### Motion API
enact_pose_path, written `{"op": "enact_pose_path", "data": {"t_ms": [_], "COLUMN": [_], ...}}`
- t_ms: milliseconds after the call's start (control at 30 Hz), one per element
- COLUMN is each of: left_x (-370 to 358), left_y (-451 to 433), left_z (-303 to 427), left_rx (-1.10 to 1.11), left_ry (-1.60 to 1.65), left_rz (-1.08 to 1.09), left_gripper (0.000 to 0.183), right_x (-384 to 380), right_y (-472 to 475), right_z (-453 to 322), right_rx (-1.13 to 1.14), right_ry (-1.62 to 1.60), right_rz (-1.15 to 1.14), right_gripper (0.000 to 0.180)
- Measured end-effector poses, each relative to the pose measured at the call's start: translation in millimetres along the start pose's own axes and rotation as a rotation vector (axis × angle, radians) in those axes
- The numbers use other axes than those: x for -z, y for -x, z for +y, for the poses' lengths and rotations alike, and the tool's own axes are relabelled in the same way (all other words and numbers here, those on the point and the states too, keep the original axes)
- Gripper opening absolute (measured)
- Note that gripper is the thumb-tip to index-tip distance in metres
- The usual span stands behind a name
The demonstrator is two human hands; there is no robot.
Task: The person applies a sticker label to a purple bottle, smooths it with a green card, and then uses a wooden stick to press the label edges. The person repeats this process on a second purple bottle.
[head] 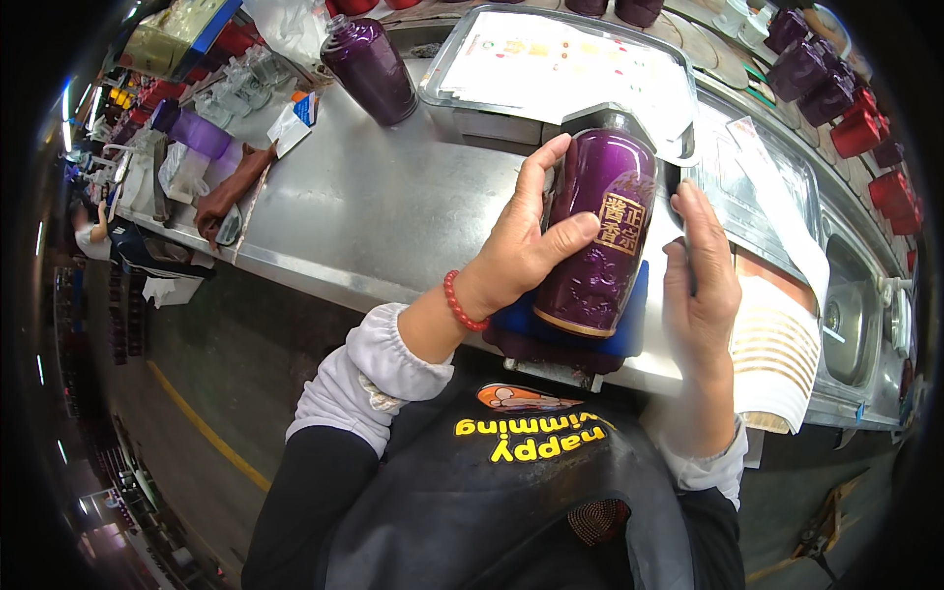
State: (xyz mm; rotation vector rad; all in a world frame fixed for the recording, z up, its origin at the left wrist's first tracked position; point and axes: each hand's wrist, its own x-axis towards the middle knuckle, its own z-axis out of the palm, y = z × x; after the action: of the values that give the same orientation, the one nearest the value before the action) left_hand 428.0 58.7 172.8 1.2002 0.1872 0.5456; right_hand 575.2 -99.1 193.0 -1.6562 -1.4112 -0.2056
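A glossy purple glass bottle with gold writing and a gold line near its base lies before me, its neck pointing away. It rests on a dark blue support at the edge of the steel worktable. My left hand grips it from the left, thumb across its face and fingers along the side. To the right of the bottle, my right hand is apart from it, slightly blurred, thumb and fingers separated and holding nothing.
A second purple bottle stands at the back left. Behind the held bottle is a metal tray with printed sheets. Gold-striped white paper hangs over the right edge, near a steel sink. A brown cloth lies left.
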Motion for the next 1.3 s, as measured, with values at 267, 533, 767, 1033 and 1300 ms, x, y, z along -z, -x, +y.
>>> {"op": "enact_pose_path", "data": {"t_ms": [267,533,767,1033,1300], "left_x": [4.8,2.1,3.6,0.7,-2.2], "left_y": [0.2,0.2,0.5,0.0,0.4], "left_z": [-6.2,-3.4,-5.6,-2.2,-1.5], "left_rx": [-0.033,-0.032,-0.033,-0.057,-0.033], "left_ry": [-0.136,-0.149,-0.164,-0.160,-0.124], "left_rz": [0.013,0.013,0.013,0.011,0.019], "left_gripper": [0.088,0.089,0.088,0.087,0.086], "right_x": [13.1,-5.5,-9.6,-9.1,-9.0], "right_y": [20.6,30.0,28.5,28.4,27.9], "right_z": [-53.5,-58.5,-60.2,-59.1,-58.1], "right_rx": [-0.774,-0.765,-0.788,-0.770,-0.745], "right_ry": [-0.739,-0.745,-0.797,-0.760,-0.725], "right_rz": [-0.025,-0.006,0.042,0.014,0.003], "right_gripper": [0.033,0.029,0.027,0.026,0.026]}}
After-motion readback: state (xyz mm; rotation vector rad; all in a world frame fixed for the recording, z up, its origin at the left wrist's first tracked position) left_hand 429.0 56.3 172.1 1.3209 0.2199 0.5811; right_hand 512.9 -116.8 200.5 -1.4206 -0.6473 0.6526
